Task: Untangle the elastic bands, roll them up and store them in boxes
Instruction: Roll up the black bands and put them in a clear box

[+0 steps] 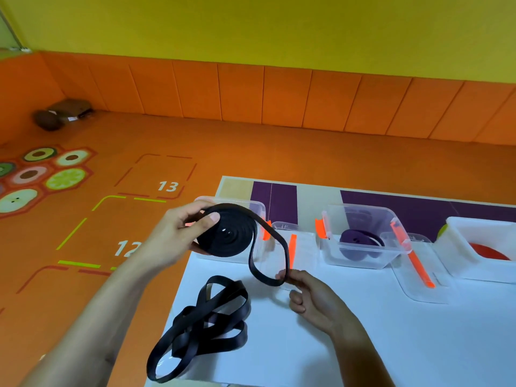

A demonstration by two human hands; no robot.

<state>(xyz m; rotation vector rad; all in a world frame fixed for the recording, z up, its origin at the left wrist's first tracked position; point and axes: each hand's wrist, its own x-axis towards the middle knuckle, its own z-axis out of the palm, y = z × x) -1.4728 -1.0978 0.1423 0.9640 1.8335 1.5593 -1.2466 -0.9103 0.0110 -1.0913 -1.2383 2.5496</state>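
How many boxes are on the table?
3. The left clear box behind the black roll, the middle clear box holding a purple band, the white box at the right edge. More may be off-frame.

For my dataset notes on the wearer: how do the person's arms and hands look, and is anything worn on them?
The left hand and the right hand wear no gloves, and no rings show. The forearms are bare down to the frame edge: no sleeve, watch or bracelet is visible. The left thumbnail looks short and unpainted.
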